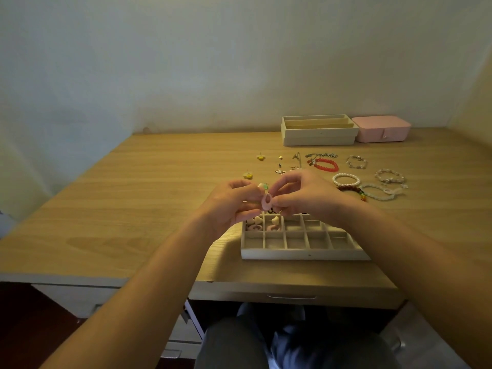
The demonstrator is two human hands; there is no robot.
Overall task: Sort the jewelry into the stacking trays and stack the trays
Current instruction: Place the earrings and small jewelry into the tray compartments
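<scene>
Both hands are raised close together. The left hand [234, 201] and right hand [303, 195] each pinch the same pink ring earring [267, 203] between thumb and fingertips. A small green bead [265, 186] sits at its top.

Directly below the hands, the divided tray [300, 253] lies on the surface. The hands cover its far row. Heart-shaped pieces [274, 221] lie in the compartments just under the left hand.

Beyond the left hand lie two yellow stud earrings [247, 175]. Beyond the right hand lie small metal earrings [281, 170], partly hidden by its fingers. To the right of the right hand is a cluster of bracelets, among them a red bead bracelet [326, 165] and a white pearl bracelet [346, 179]. A dark bead bracelet [351, 189] is partly hidden behind that hand.

Well beyond the right hand, against the wall, stands a stack of slotted trays [319, 135], with a pink box [380, 130] just beside it.

The surface [159, 198] is light wood grain. A drawer handle [291, 296] shows below its front edge, and the wall behind is pale.
</scene>
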